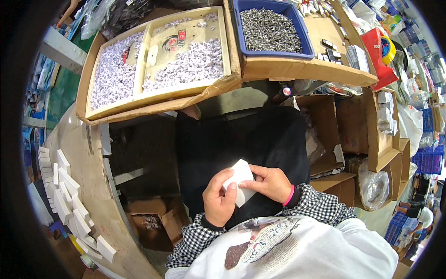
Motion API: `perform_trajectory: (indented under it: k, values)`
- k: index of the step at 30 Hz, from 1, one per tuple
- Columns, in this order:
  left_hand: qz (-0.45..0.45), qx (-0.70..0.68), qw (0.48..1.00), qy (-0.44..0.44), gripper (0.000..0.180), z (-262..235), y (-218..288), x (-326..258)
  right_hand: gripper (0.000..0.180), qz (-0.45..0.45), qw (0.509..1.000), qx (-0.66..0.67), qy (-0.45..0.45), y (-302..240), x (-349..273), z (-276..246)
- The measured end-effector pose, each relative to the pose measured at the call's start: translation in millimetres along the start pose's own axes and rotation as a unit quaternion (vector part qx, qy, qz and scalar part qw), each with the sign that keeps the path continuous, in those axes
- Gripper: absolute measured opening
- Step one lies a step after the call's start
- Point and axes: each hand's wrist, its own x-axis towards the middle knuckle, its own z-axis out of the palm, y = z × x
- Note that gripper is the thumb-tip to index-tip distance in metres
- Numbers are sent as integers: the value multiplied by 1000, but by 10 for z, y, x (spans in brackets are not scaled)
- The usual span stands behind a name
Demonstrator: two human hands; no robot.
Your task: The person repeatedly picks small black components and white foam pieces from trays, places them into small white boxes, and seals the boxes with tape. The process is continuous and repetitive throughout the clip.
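Over my lap, both hands grip a small white box [241,173]. My left hand [218,197] wraps its left side, with the thumb along the near face. From the right, my right hand [270,183] pinches the box between thumb and fingers, and a pink band circles that wrist. The box stands tilted, one corner pointing away from me. Whether it is sealed I cannot make out. Beneath the hands lies black cloth [241,135] across my lap.
Ahead on the left, a divided tray [139,88] holds many small white pieces. Right of it, a blue bin [277,56] is filled with small metal parts. Several white boxes [69,181] lie on the left table [104,223]. Open cardboard boxes [320,111] stand at right.
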Motion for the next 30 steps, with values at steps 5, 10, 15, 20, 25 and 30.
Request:
perform_trajectory:
  k: [5, 10, 15, 20, 25, 30]
  values:
    - [30, 186, 982, -2, 16, -57, 190, 203, 35, -229, 968, -6, 98, 76, 52, 58]
    - [-7, 57, 993, -98, 24, -117, 283, 554, 39, -131, 979, 156, -2, 0, 130, -82]
    - [304, 354, 845, -262, 98, -71, 479, 641, 36, -113, 992, 20, -58, -10, 207, -637]
    - [369, 376, 783, -331, 85, 218, 571, 664, 33, -133, 966, -116, -190, -238, 169, -984]
    - [260, 220, 881, -327, 93, 223, 425, 667, 24, -266, 946, -184, 1, -619, -172, -2032]
    - [118, 92, 935, -323, 85, 287, 156, 432, 17, -204, 796, -475, 314, -881, 53, -3188]
